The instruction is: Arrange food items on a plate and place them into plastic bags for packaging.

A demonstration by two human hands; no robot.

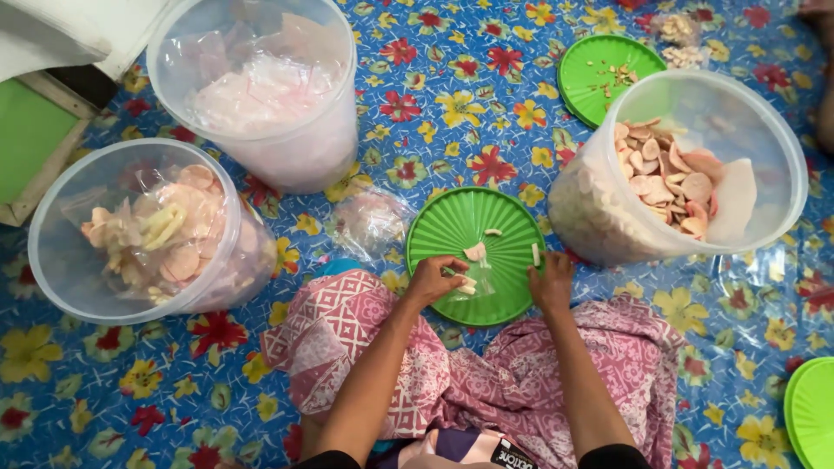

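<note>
- Left hand [432, 280]: fingers curled, its grip closed on a small clear plastic bag [473, 280] holding a few pale cracker pieces, at the near edge of a green ribbed lid [460, 227].
- Right hand [551, 283]: fingers bent down onto the right rim of the same lid; whether its grip pinches anything cannot be told.
- Green ribbed lid: lies flat on the floor just ahead of the person's knees, bearing a few loose cracker chips [475, 252].
- Patterned pink cloth [521, 365]: covers the person's lap, below both hands.
- Right tub [764, 130]: clear, tilted toward the lid, filled with pale round crackers.
- Left tub [61, 260]: clear, holding bagged pinkish crackers.
- Rear tub [330, 130]: clear, holding thin plastic bags.
- Filled small bag [369, 221]: lies between the left tub and the lid.
- Second green lid [582, 65]: behind the right tub, with crumbs on it.
- Floral blue floor mat [452, 113]: lies under everything.
</note>
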